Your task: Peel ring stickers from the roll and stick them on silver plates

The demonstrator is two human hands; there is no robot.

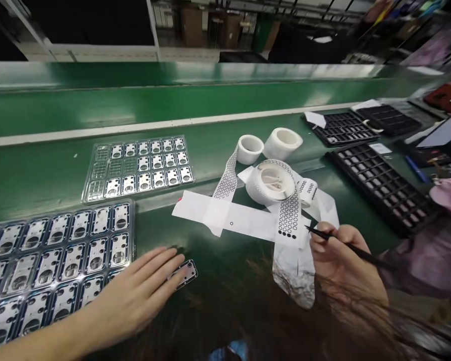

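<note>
Left hand (135, 291) is lying palm-down at lower center-left, fingers stretched out and nearly side by side over a small metal plate (190, 271); grip is not closing around it, just touching from above. Plate is lying flat on the green worktop (154, 215), right end sticking out past the fingers. Right hand (346, 265), lower right, is clamping black tweezers (317, 232) between thumb and fingers; the points are aiming left, near the edge of the dotted strip (288, 215), and whether they are pinching anything, cannot tell. Dotted strip is showing rows of rings, with black dots along its lower end. One lone ring (231, 223) is sitting on the white strip (251, 215) at center. Large clear tray (133, 220) at lower left is holding plates in all pockets in view, part hiding behind the left arm. Smaller clear tray (129, 165) at upper left is holding plates in most pockets, while the left column and two middle-row pockets beside it are showing only plastic. Big roll (253, 188) is standing by the strips, two white rolls (281, 148) are sitting behind, black tray (364, 198) is lying at right.
</note>
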